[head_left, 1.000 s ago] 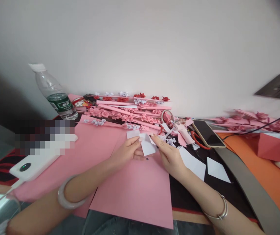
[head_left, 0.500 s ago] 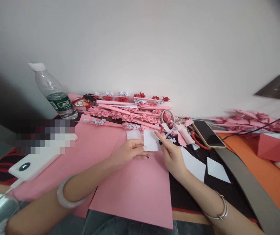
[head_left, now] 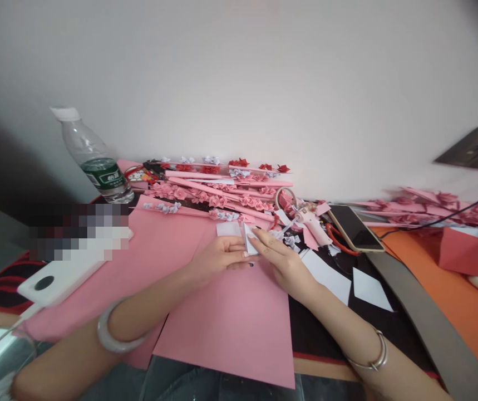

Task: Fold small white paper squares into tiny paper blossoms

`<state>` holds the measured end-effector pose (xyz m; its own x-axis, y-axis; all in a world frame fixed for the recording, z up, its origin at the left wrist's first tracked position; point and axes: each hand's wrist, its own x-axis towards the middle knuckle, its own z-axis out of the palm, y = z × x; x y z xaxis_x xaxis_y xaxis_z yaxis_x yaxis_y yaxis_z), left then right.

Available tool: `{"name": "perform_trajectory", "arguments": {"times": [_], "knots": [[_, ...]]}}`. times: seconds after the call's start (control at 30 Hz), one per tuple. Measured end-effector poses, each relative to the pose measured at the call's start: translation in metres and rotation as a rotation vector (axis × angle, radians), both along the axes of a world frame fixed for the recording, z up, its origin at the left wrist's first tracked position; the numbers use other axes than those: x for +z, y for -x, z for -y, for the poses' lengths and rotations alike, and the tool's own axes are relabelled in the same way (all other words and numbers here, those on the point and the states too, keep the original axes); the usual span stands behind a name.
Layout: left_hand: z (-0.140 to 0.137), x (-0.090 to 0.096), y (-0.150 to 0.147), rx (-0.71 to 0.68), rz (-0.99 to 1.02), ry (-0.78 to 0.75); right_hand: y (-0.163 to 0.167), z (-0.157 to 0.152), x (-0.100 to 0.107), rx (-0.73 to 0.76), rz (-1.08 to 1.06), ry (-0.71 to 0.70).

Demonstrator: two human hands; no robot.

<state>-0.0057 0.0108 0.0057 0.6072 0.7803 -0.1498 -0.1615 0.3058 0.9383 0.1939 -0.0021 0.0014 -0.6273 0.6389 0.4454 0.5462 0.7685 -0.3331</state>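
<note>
Between my hands is a small white paper square (head_left: 250, 243), bent over so that its right side folds toward the left. My left hand (head_left: 224, 253) pinches its left lower edge between thumb and fingers. My right hand (head_left: 278, 256) presses the folded side, its fingers covering part of the paper. Both hands are above a large pink paper sheet (head_left: 230, 323). Another small white piece of paper (head_left: 227, 229) lies just behind my left fingers. Several white paper pieces (head_left: 328, 275) lie right of my right hand.
Pink paper stems with folded flowers (head_left: 217, 197) are piled along the wall. A pink glue gun (head_left: 311, 223), a roll of tape (head_left: 285, 198) and a phone (head_left: 355, 227) lie at the right. A water bottle (head_left: 99, 161) and a white power bank (head_left: 72, 267) are at left.
The flat white square has been bent over, its right side now turned toward the left. My right hand has moved slightly left and its fingers now lie across the paper.
</note>
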Motion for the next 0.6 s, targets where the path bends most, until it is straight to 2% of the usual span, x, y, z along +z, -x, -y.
{"name": "perform_trajectory", "arguments": {"times": [0.6], "knots": [[-0.0003, 0.0042, 0.0040, -0.034, 0.000, 0.062, -0.0034, -0.0009, 0.0022, 0.059, 0.052, -0.016]]}}
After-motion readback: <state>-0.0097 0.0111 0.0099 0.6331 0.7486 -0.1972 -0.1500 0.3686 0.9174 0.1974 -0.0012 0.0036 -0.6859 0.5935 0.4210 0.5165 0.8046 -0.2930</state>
